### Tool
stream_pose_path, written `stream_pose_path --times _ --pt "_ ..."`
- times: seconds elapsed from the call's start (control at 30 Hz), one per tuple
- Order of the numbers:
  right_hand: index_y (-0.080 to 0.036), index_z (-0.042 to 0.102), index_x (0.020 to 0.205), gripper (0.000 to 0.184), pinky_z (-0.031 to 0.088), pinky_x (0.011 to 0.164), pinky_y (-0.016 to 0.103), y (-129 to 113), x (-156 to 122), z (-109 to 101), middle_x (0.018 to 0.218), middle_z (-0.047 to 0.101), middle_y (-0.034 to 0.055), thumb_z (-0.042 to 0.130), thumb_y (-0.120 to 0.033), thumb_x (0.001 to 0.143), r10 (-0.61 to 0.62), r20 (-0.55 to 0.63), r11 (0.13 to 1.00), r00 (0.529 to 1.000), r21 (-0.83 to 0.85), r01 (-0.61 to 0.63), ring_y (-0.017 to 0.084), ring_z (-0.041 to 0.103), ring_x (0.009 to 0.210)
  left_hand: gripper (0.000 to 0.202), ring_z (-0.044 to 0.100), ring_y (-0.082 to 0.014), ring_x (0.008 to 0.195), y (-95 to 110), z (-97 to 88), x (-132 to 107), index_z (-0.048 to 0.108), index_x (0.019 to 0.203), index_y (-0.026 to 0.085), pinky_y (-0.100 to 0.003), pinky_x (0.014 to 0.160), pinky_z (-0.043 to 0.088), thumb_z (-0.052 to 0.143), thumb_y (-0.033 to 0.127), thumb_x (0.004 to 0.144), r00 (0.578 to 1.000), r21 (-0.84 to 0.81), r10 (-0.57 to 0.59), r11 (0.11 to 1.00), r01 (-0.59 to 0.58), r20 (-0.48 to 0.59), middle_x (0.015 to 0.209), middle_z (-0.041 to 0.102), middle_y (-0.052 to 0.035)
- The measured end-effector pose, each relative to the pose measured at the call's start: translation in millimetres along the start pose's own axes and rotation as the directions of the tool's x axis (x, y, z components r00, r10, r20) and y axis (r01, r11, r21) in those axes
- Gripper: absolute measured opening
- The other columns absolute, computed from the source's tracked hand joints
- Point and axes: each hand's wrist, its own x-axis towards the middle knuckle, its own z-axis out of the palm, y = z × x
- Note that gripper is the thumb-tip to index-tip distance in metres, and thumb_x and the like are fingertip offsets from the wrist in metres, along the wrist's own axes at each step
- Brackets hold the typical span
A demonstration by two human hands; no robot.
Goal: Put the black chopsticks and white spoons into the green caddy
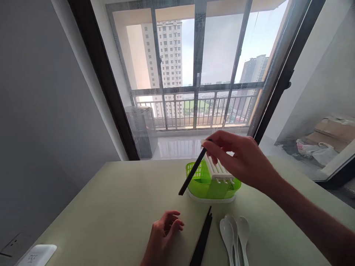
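Pinched between the fingertips of my right hand [235, 155] are black chopsticks [192, 173], slanting down to the left; whether it is one or a pair I cannot tell. They pass in front of a green utensil holder [201, 190] with a white slotted divider, small hooks and a white base. My left hand [166, 229] rests on the table, fingers loosely curled and apart, with nothing in it. To its right lies a bundle of black chopsticks [203, 236]. Beside that bundle are several white spoons [227, 234], bowls pointing away from me.
The pale table [133, 195] reaches to a glass sliding door with a dark frame [102, 70]. A white object [39, 255] lies at the table's near left edge. Beyond the glass stand a grey cabinet [142, 129] and, at right, cardboard and plastic bags [318, 151].
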Motion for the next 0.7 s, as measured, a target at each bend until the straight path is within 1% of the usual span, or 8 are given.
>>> stream_pose_path --times 0.07,0.13,0.23,0.37,0.47,0.6,0.67,0.7 --pt "-0.023 0.068 0.086 0.026 0.051 0.061 0.026 7 19 -16 0.071 0.073 -0.0019 0.062 -0.045 0.098 0.006 -0.088 0.997 0.996 -0.071 -0.012 0.013 0.066 0.057 0.042 0.074 -0.0209 0.084 -2 -0.8 2 0.066 0.114 0.021 -0.03 0.078 0.058 0.055 0.058 0.098 1.0 -0.022 -0.01 1.0 0.01 0.006 0.09 0.078 -0.0053" --pt "-0.023 0.067 0.083 0.027 0.049 0.061 0.027 20 35 -21 0.068 0.073 -0.0021 0.062 -0.045 0.098 -0.002 -0.125 0.984 0.992 -0.177 -0.021 0.014 0.067 0.055 0.043 0.072 -0.0202 0.081 -4 -0.8 3 0.065 0.113 0.02 -0.029 0.075 0.056 0.055 0.059 0.099 1.0 -0.015 -0.025 1.0 0.025 0.008 0.087 0.076 -0.0046" --pt "-0.023 0.068 0.082 0.026 0.048 0.063 0.029 51 51 -8 0.066 0.074 -0.0017 0.06 -0.043 0.098 0.01 -0.082 0.958 0.997 -0.285 -0.033 0.016 0.068 0.056 0.041 0.068 -0.0188 0.077 -5 0.0 4 0.066 0.104 0.02 -0.028 0.072 0.052 0.054 0.059 0.099 0.999 0.022 -0.035 0.999 0.035 0.009 0.082 0.074 -0.0036" --pt "-0.022 0.067 0.082 0.029 0.048 0.065 0.03 98 57 20 0.07 0.076 0.0014 0.056 -0.043 0.097 0.104 0.072 0.959 0.992 -0.271 -0.081 0.018 0.069 0.06 0.044 0.062 -0.0166 0.069 -3 1.0 3 0.065 0.089 0.02 -0.026 0.066 0.048 0.051 0.06 0.1 0.999 0.077 -0.03 0.997 0.028 0.031 0.075 0.07 -0.0024" --pt "-0.02 0.069 0.084 0.032 0.048 0.061 0.029 125 56 33 0.073 0.078 0.003 0.054 -0.044 0.097 0.138 0.124 0.963 0.983 -0.25 -0.104 0.017 0.069 0.059 0.044 0.059 -0.0152 0.066 -1 1.3 3 0.064 0.086 0.02 -0.025 0.064 0.045 0.05 0.059 0.101 0.999 0.105 -0.033 0.994 0.028 0.041 0.072 0.069 -0.0014" --pt "-0.019 0.072 0.083 0.034 0.051 0.061 0.027 147 56 40 0.07 0.078 0.003 0.054 -0.044 0.098 0.167 0.159 0.963 0.973 -0.24 -0.126 0.016 0.07 0.058 0.043 0.055 -0.0135 0.063 -3 2.0 3 0.063 0.084 0.02 -0.024 0.062 0.042 0.049 0.058 0.101 0.998 0.12 -0.035 0.992 0.029 0.052 0.069 0.067 -0.0001" --pt "-0.018 0.074 0.089 0.032 0.053 0.062 0.028 152 57 39 0.074 0.079 0.004 0.056 -0.043 0.098 0.183 0.146 0.958 0.972 -0.25 -0.143 0.017 0.072 0.06 0.043 0.052 -0.0128 0.06 -6 2.5 3 0.063 0.084 0.02 -0.024 0.06 0.039 0.05 0.058 0.101 0.998 0.124 -0.038 0.992 0.03 0.058 0.067 0.065 0.0007" --pt "-0.018 0.074 0.096 0.03 0.054 0.064 0.029 152 57 38 0.079 0.081 0.0055 0.058 -0.043 0.098 0.192 0.123 0.953 0.974 -0.262 -0.155 0.018 0.073 0.063 0.043 0.051 -0.0126 0.06 -6 2.7 3 0.062 0.083 0.02 -0.024 0.059 0.039 0.049 0.057 0.101 0.997 0.127 -0.039 0.991 0.031 0.061 0.066 0.064 0.001"
